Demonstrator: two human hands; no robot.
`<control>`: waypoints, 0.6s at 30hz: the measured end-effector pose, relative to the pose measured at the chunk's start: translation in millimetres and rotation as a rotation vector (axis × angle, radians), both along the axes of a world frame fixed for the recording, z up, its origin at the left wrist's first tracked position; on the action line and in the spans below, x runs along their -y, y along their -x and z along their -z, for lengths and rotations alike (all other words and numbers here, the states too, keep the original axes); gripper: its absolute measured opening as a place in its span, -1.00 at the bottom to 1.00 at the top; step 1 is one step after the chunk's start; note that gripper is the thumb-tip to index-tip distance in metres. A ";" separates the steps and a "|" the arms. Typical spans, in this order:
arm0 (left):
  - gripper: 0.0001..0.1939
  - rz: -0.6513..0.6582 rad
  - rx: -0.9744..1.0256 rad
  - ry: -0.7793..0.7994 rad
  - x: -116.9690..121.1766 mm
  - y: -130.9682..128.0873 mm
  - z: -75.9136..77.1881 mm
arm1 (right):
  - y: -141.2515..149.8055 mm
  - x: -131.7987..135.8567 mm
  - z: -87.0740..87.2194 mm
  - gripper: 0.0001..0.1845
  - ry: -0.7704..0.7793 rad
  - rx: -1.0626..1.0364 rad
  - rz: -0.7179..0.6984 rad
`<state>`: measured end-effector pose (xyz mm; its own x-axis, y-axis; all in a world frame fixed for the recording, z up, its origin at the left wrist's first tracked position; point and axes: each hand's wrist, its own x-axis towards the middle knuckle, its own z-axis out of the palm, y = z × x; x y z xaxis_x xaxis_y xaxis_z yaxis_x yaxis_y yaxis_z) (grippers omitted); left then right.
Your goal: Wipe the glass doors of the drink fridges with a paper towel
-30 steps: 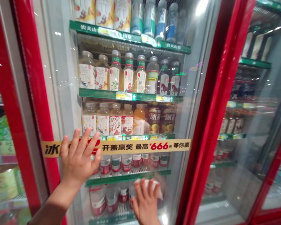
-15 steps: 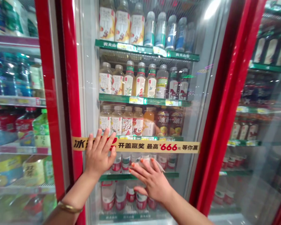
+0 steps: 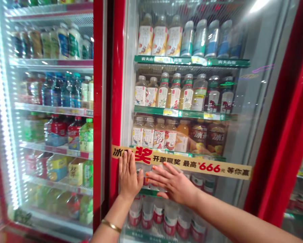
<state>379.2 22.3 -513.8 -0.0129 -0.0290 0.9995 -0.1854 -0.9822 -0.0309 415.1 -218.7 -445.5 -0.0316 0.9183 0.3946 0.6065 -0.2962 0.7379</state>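
My left hand [image 3: 128, 175] lies flat and open on the glass door [image 3: 245, 101] of a drinks fridge, close to its red left frame [image 3: 117, 84], and covers part of a yellow banner sticker [image 3: 199, 165]. A gold bangle [image 3: 111, 225] is on that wrist. My right hand [image 3: 174, 184] is just to the right. Its fingers are stretched leftward and press a white cloth [image 3: 164, 166] against the glass below the banner. Only a pale edge of the cloth shows above the fingers.
Behind the glass, green shelves [image 3: 182, 113] carry rows of tea and juice bottles, with small red-labelled bottles [image 3: 164, 219] below. A second lit fridge [image 3: 55, 111] with mixed drinks stands to the left. A red door frame [image 3: 288, 135] rises at the right.
The view has swung left, so the left fridge now shows. My left hand slid to the door's left edge. My right hand rose from the lower shelf level to just under the banner.
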 end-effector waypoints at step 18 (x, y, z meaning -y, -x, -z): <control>-0.23 -0.003 0.082 0.034 -2.2 1.2 15.3 | -5.0 -95.6 -66.7 -0.25 -0.356 -0.046 -0.097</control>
